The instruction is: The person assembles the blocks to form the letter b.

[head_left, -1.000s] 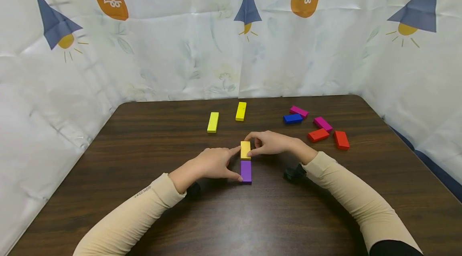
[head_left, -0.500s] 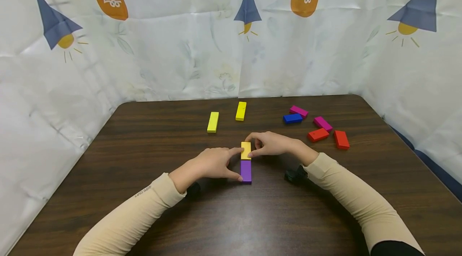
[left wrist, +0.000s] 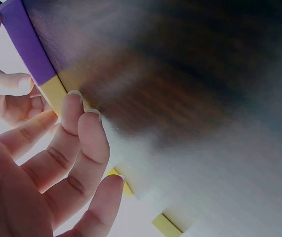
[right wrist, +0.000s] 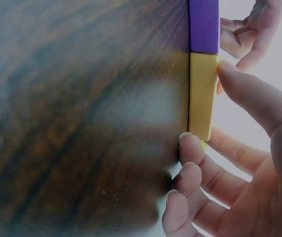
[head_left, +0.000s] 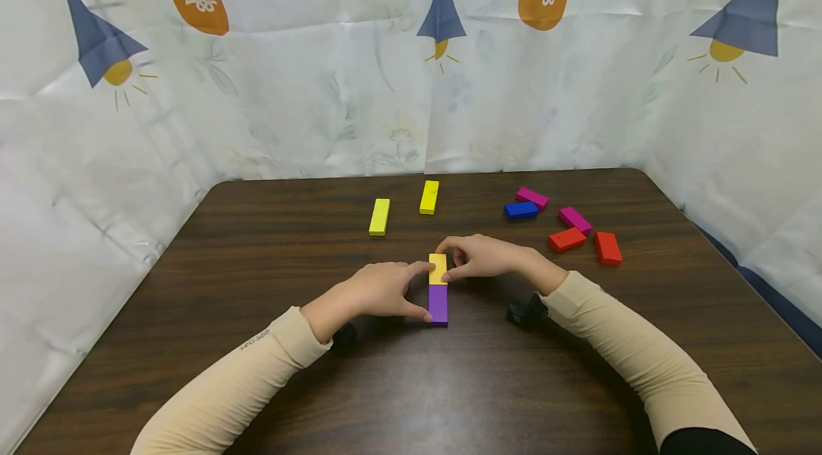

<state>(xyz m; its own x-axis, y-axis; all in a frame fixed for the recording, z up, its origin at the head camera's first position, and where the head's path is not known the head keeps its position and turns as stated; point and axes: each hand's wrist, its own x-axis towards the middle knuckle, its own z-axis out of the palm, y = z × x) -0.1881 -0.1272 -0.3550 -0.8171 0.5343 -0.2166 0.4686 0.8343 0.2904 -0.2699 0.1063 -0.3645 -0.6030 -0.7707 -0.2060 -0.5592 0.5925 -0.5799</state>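
A golden-yellow block (head_left: 437, 271) lies end to end with a purple block (head_left: 438, 307) on the table, making one straight line. My right hand (head_left: 483, 256) pinches the golden-yellow block, thumb on its right side and index finger curled at its far end. From the left, my left hand (head_left: 375, 289) reaches both blocks: its straight index finger touches the golden-yellow one and its thumb rests against the purple one near its front end. In the right wrist view the ends of the golden-yellow block (right wrist: 202, 94) and purple block (right wrist: 204, 27) meet.
Two lemon-yellow blocks (head_left: 379, 217) (head_left: 429, 197) lie farther back on the brown table (head_left: 289, 227). At the back right are a blue block (head_left: 521, 210), two magenta blocks (head_left: 574, 220) and two red blocks (head_left: 607, 248). A printed white curtain (head_left: 289, 98) stands behind the table.
The left index finger has moved right, from the golden-yellow block's edge onto it. The right hand and that block have shifted slightly nearer, toward the purple block.
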